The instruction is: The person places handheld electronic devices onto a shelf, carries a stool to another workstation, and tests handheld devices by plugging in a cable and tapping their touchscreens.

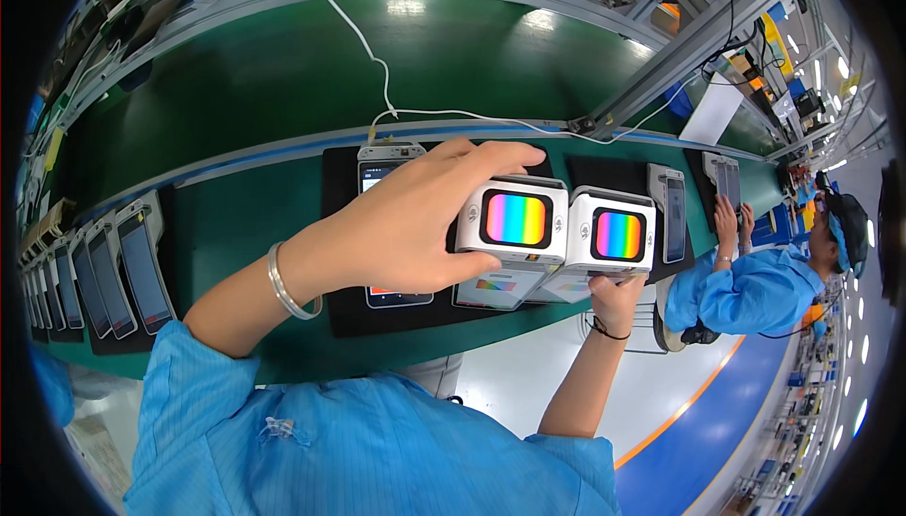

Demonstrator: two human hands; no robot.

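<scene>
Two white handheld payment terminals are held side by side above the bench, each showing a small rainbow-striped screen on its end. Around the left terminal (514, 220) my left hand (415, 219) is closed, thumb below and fingers over the top. My right hand (615, 301) grips the right terminal (612, 236) from underneath, its thumb near the lower edge. The larger front screens of both show only partly, below the striped ones. Under my left hand, another terminal (401, 304) lies on a black mat (349, 321), mostly covered by my hand.
A row of terminals (146, 270) lies along the left of the green bench (222, 233). Another terminal (672, 219) rests to the right. A white cable (363, 39) crosses behind. Farther right, a co-worker (764, 280) in blue handles a terminal. A metal post (698, 44) slants at the back.
</scene>
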